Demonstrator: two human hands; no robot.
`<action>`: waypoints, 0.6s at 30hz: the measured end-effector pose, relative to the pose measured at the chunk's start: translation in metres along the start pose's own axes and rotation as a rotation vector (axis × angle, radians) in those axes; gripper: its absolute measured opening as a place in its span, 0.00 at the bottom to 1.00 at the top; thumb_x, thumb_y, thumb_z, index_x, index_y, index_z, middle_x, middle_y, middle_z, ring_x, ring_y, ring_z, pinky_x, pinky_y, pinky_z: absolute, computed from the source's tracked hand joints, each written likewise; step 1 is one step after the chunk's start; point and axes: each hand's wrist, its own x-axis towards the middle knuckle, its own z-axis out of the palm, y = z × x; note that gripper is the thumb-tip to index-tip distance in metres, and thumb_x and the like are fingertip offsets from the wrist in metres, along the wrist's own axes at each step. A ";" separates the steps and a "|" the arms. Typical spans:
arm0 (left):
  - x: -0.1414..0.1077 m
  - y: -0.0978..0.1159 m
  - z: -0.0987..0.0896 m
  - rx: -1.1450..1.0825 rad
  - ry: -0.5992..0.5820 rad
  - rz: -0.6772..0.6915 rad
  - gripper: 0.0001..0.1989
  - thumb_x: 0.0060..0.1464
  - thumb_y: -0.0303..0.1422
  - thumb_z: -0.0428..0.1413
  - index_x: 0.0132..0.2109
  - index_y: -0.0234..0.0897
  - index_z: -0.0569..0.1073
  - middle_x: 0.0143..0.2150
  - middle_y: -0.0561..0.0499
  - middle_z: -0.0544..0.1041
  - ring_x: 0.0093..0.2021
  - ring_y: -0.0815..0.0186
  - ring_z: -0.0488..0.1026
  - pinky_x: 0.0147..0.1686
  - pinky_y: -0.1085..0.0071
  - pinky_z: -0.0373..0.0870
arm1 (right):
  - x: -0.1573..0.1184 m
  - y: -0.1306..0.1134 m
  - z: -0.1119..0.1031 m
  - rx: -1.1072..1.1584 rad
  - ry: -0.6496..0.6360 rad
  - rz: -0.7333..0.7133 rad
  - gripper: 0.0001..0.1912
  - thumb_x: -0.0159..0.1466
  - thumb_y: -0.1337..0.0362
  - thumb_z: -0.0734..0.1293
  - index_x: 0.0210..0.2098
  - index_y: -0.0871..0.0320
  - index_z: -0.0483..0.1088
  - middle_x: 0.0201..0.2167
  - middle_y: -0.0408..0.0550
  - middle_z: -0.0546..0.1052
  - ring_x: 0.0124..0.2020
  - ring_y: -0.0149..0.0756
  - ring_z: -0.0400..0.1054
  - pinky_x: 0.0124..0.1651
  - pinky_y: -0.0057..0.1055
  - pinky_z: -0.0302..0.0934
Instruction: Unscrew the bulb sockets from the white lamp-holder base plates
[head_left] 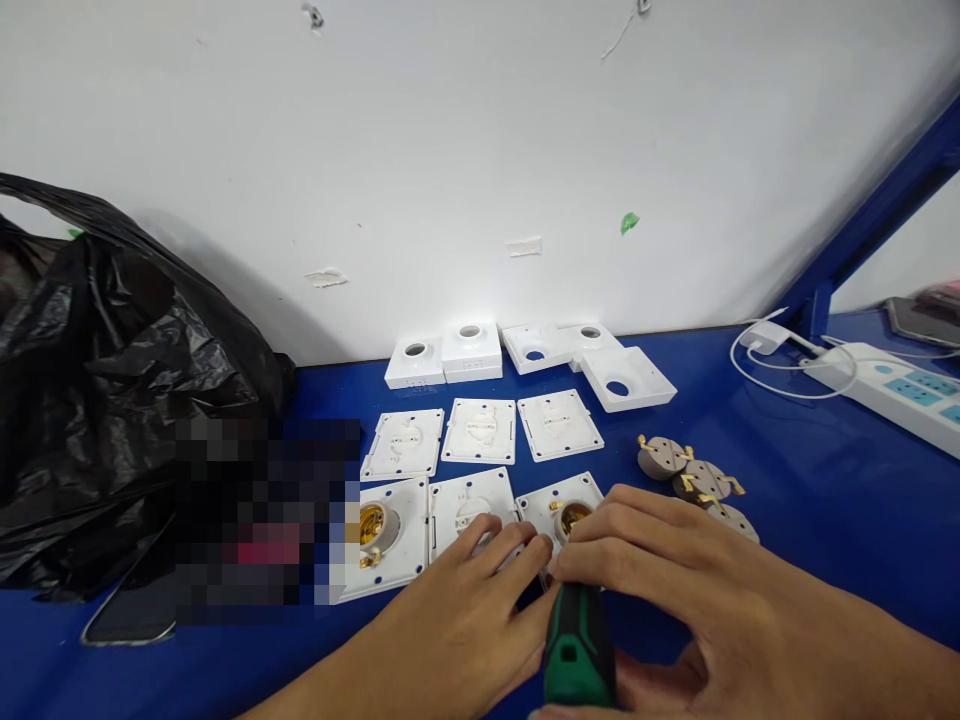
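My left hand (480, 610) has its fingers bent over the edges of the middle and right front plates, gripping near the left edge of a white square base plate (541, 508). That plate carries a round lamp socket (574, 517) with a brass-coloured inside. My right hand (675, 580) is closed around a green-and-black screwdriver (577, 650), its fingers reaching over the socket; the tool's tip is hidden. Beside it lies another white base plate (457, 490), partly under my left fingers. At the left, a base plate (405, 570) bears a second lamp socket (377, 527).
Behind stand several white square covers (472, 358) with round holes. Bare base plates (480, 430) form a row before them. Grey socket cores (664, 457) with brass tabs lie right. A power strip (892, 385), a black plastic bag (127, 380) and a phone (139, 600) flank the blue table (847, 500).
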 end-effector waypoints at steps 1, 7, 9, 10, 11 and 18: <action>0.000 0.000 0.001 -0.002 0.002 0.004 0.13 0.78 0.36 0.54 0.63 0.37 0.74 0.60 0.45 0.78 0.60 0.54 0.75 0.68 0.56 0.66 | 0.000 0.000 0.000 0.004 -0.004 -0.003 0.05 0.71 0.68 0.71 0.46 0.57 0.78 0.39 0.42 0.87 0.41 0.33 0.83 0.56 0.29 0.78; 0.000 0.000 0.002 -0.021 0.014 0.003 0.13 0.79 0.37 0.52 0.61 0.38 0.74 0.58 0.45 0.79 0.60 0.55 0.75 0.68 0.55 0.67 | -0.001 -0.001 -0.001 0.009 0.002 0.001 0.06 0.74 0.66 0.69 0.49 0.58 0.77 0.38 0.44 0.86 0.40 0.34 0.83 0.57 0.29 0.77; 0.000 0.000 0.001 -0.011 0.013 0.006 0.13 0.79 0.37 0.51 0.61 0.37 0.74 0.59 0.45 0.79 0.60 0.55 0.75 0.68 0.55 0.67 | 0.000 -0.001 0.000 0.005 0.006 -0.013 0.05 0.75 0.66 0.68 0.48 0.58 0.76 0.38 0.44 0.87 0.41 0.34 0.83 0.58 0.29 0.77; 0.000 0.000 0.001 -0.006 0.014 0.010 0.13 0.80 0.37 0.51 0.61 0.37 0.74 0.59 0.45 0.79 0.60 0.55 0.75 0.68 0.56 0.67 | 0.000 0.000 0.000 0.005 0.001 -0.015 0.05 0.75 0.66 0.68 0.49 0.58 0.76 0.39 0.43 0.87 0.41 0.34 0.84 0.58 0.29 0.77; 0.000 0.000 0.001 -0.002 0.015 0.013 0.14 0.80 0.37 0.50 0.61 0.37 0.74 0.60 0.45 0.79 0.60 0.55 0.75 0.67 0.56 0.67 | 0.000 0.000 0.000 0.005 0.001 -0.020 0.05 0.75 0.66 0.68 0.49 0.58 0.76 0.39 0.43 0.87 0.41 0.33 0.83 0.58 0.28 0.77; -0.002 -0.003 0.005 -0.012 0.013 0.029 0.14 0.79 0.37 0.53 0.62 0.37 0.75 0.61 0.45 0.79 0.62 0.55 0.74 0.69 0.56 0.66 | 0.002 -0.002 -0.001 -0.015 0.020 -0.049 0.08 0.77 0.65 0.66 0.44 0.57 0.77 0.40 0.44 0.87 0.42 0.32 0.84 0.60 0.27 0.76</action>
